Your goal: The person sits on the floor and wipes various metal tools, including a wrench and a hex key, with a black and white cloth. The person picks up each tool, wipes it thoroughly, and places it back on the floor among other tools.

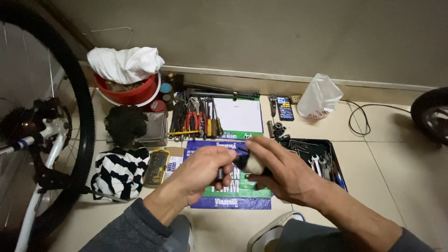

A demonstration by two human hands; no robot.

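Observation:
My left hand (201, 171) is closed around a thin dark tool shaft (220, 173) whose end sticks out below my fingers. Close beside it, my right hand (283, 171) grips a small dark and whitish part (251, 164) between thumb and fingers. The two hands meet at the middle of the view, over flattened blue, green and white cartons (233, 193) spread on the tiled floor. What the part is exactly, I cannot tell.
A bicycle rear wheel (83, 121) with a white frame stands at the left. Pliers and screwdrivers (196, 122) lie in a row behind the cartons. A black tray of wrenches (322, 158) sits right. A red bucket (133, 93), striped cloth (119, 170), plastic bag (319, 97) and another tyre (431, 114) are around.

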